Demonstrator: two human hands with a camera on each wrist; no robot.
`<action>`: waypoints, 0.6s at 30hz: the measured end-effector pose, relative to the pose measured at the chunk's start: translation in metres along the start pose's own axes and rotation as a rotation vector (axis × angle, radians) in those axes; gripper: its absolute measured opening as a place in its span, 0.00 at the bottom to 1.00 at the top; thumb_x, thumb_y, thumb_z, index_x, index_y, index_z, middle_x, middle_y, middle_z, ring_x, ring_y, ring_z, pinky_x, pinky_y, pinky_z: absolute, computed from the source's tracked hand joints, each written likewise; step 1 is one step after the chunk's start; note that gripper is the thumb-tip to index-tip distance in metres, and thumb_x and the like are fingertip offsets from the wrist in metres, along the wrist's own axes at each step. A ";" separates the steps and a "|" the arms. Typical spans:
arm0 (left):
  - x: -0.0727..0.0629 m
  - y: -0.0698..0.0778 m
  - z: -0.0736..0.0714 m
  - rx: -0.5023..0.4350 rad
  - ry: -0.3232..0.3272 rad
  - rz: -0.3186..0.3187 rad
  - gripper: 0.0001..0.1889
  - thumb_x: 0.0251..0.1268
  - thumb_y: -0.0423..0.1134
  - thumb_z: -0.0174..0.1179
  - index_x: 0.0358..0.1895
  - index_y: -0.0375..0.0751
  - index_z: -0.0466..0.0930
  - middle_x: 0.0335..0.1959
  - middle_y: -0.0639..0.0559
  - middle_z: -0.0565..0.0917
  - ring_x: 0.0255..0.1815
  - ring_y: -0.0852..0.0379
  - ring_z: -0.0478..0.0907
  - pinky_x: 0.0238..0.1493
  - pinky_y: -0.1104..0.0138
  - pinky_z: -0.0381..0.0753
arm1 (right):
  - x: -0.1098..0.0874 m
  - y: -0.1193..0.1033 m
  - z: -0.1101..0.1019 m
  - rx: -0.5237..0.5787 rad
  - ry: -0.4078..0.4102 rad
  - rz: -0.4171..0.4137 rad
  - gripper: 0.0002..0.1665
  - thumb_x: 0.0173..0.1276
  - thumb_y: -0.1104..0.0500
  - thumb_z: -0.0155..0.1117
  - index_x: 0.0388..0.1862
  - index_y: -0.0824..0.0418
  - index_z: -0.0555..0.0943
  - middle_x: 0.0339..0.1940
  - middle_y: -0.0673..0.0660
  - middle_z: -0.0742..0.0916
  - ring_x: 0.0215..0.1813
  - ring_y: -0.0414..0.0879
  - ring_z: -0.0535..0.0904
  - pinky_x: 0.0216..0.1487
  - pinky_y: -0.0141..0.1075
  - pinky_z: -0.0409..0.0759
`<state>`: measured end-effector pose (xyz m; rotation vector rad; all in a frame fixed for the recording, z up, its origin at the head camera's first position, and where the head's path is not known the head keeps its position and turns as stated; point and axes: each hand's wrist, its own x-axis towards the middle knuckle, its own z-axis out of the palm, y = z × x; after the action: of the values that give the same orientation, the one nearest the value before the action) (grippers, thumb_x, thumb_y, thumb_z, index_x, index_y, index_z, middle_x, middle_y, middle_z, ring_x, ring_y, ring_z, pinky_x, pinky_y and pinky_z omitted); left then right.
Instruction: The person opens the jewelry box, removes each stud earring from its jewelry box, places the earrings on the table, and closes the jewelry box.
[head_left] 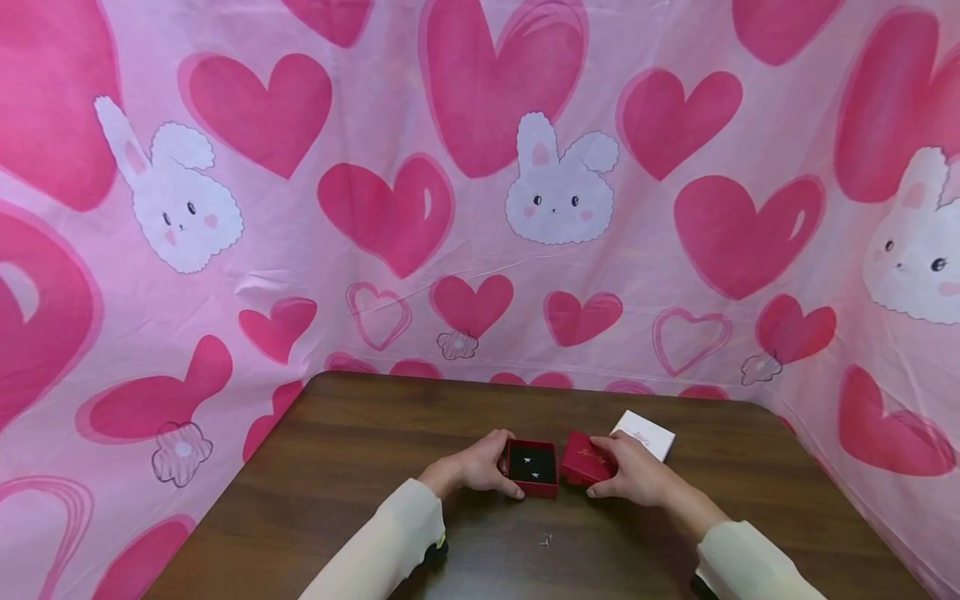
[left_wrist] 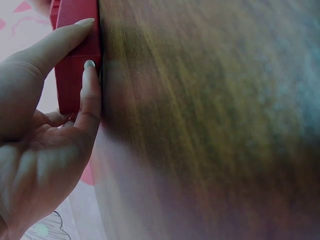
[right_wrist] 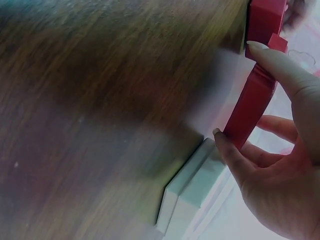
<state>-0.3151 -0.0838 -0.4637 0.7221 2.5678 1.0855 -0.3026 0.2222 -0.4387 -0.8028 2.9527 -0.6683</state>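
head view: bright, fairly even | wrist views: dimmer, hazy; tabletop (left_wrist: 215, 115) blurred, bluish glare

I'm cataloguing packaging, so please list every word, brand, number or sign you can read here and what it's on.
Nothing can be read for certain.
Red lid: gold-coloured script on top, too small to read.
White box: faint lettering on top, partly behind the right hand, too small to read.
Open red box: no lettering seen.
Pink backdrop: pictures only, no words seen.
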 end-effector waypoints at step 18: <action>0.002 -0.001 0.001 -0.018 -0.006 -0.015 0.33 0.51 0.40 0.81 0.56 0.44 0.69 0.45 0.54 0.72 0.46 0.56 0.71 0.51 0.64 0.74 | -0.007 0.005 -0.003 0.025 0.010 0.011 0.51 0.45 0.44 0.85 0.64 0.69 0.78 0.47 0.57 0.82 0.47 0.48 0.75 0.46 0.45 0.76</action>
<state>-0.3168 -0.0833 -0.4652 0.6992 2.5509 1.0991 -0.2994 0.2309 -0.4391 -0.7835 2.9494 -0.7095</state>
